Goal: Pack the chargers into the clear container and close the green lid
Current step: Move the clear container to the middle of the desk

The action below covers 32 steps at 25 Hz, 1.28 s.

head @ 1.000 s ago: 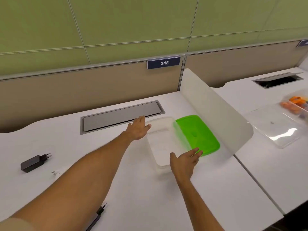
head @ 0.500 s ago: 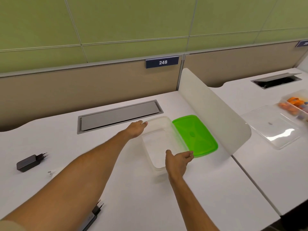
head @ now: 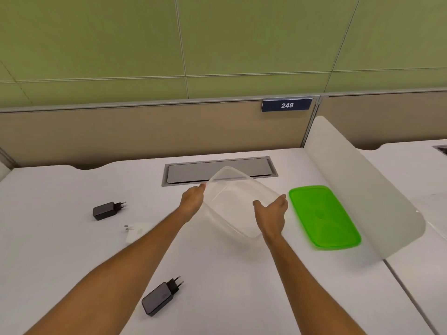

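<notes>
The clear container is empty and tilted, held between both hands just off the white desk. My left hand grips its far left rim. My right hand grips its near right rim. The green lid lies flat on the desk to the right, apart from the container. A black charger lies at the left, a white charger lies nearer, and another black charger rests close to my left forearm.
A grey cable hatch is set into the desk behind the container. A white curved divider stands right of the lid, with another desk beyond it. A beige partition with a 248 sign runs along the back.
Both hands closed on the container and lifted it up and left, away from the lid, tilting it. The view swung left, bringing the white and near black chargers into sight.
</notes>
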Motion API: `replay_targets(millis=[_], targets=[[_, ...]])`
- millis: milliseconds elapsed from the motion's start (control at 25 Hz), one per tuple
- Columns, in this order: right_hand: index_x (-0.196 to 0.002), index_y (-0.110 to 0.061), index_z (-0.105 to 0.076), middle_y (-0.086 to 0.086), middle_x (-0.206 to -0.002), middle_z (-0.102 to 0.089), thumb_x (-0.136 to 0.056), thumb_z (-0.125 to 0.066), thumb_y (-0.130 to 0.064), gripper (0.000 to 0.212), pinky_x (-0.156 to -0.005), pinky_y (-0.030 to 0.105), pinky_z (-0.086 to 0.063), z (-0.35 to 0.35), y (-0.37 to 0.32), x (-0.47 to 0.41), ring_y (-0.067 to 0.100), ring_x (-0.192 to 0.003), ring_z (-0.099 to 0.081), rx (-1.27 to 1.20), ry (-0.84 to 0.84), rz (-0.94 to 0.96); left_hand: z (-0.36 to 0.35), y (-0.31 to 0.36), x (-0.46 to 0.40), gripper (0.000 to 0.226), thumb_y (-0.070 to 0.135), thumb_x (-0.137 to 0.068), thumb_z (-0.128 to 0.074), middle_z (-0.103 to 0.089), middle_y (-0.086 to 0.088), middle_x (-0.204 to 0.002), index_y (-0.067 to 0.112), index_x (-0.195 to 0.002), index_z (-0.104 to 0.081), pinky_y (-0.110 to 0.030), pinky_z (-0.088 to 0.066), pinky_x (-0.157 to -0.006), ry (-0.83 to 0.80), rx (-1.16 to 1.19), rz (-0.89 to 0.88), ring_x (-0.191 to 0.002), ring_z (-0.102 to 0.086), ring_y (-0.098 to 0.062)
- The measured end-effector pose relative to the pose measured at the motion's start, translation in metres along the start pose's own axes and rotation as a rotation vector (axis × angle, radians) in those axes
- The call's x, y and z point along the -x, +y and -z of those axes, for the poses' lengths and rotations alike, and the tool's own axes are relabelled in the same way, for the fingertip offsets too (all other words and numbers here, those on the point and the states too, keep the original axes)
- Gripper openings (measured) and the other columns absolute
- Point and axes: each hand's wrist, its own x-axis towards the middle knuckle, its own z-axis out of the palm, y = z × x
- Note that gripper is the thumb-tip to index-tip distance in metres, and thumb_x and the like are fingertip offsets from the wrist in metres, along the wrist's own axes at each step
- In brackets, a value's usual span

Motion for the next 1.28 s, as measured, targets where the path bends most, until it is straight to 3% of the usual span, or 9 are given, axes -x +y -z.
replay_targets(millis=[160, 280, 480, 680, 1040, 1280], targets=[[-0.151, -0.009, -0.009, 0.010, -0.159, -0.015, -0.082, -0.063, -0.038, 0.092, -0.103, 0.043, -0.036, -0.017, -0.018, -0.008, 0.036, -0.132, -0.041, 0.048, -0.119, 0.100, 0.024, -0.030, 0.012, 0.051, 0.052, -0.096, -0.029, -0.061, -0.009, -0.111, 0.010, -0.099, -0.058, -0.035, -0.040, -0.079, 0.113, 0.040, 0.056, -0.090, -0.056, -0.025], [-0.151, -0.010, -0.013, 0.009, -0.158, -0.020, -0.082, -0.063, -0.045, 0.092, -0.106, 0.043, -0.034, -0.028, -0.029, -0.017, 0.034, -0.136, -0.037, 0.080, -0.229, 0.164, 0.037, -0.052, 0.024, 0.054, 0.053, -0.094, -0.031, -0.064, -0.010, -0.105, 0.007, -0.093, -0.060, -0.036, -0.043, -0.079, 0.171, 0.062, 0.081, -0.091, -0.059, -0.028], [-0.150, -0.012, -0.019, 0.007, -0.157, -0.025, -0.083, -0.056, -0.058, 0.089, -0.110, 0.043, -0.029, -0.041, -0.043, -0.028, 0.030, -0.139, -0.033, 0.114, -0.338, 0.257, 0.048, -0.078, 0.041, 0.057, 0.054, -0.090, -0.039, -0.065, -0.012, -0.094, 0.002, -0.083, -0.062, -0.045, -0.052, -0.091, 0.210, 0.226, 0.111, -0.095, -0.064, -0.034], [-0.150, -0.014, -0.022, 0.007, -0.158, -0.025, -0.086, -0.046, -0.065, 0.085, -0.114, 0.044, -0.024, -0.049, -0.043, -0.038, 0.028, -0.143, -0.026, 0.144, -0.418, 0.305, 0.050, -0.095, 0.054, 0.052, 0.055, -0.083, -0.046, -0.070, -0.010, -0.087, 0.007, -0.073, -0.066, -0.047, -0.052, -0.092, 0.219, 0.301, 0.129, -0.092, -0.067, -0.031], [-0.149, -0.017, -0.024, 0.004, -0.157, -0.027, -0.086, -0.045, -0.066, 0.082, -0.114, 0.043, -0.026, -0.062, -0.030, -0.038, 0.026, -0.142, -0.029, 0.083, -0.454, 0.305, 0.048, -0.112, 0.057, 0.048, 0.045, -0.089, -0.048, -0.070, -0.013, -0.093, 0.001, -0.083, -0.068, -0.048, -0.051, -0.094, 0.215, 0.330, 0.130, -0.094, -0.066, -0.030], [-0.149, -0.019, -0.025, 0.003, -0.157, -0.027, -0.086, -0.047, -0.065, 0.081, -0.114, 0.043, -0.026, -0.064, -0.023, -0.041, 0.026, -0.142, -0.029, 0.012, -0.448, 0.262, 0.046, -0.112, 0.053, 0.035, 0.035, -0.090, -0.051, -0.068, -0.006, -0.084, 0.008, -0.075, -0.067, -0.044, -0.051, -0.091, 0.220, 0.339, 0.118, -0.090, -0.065, -0.027]])
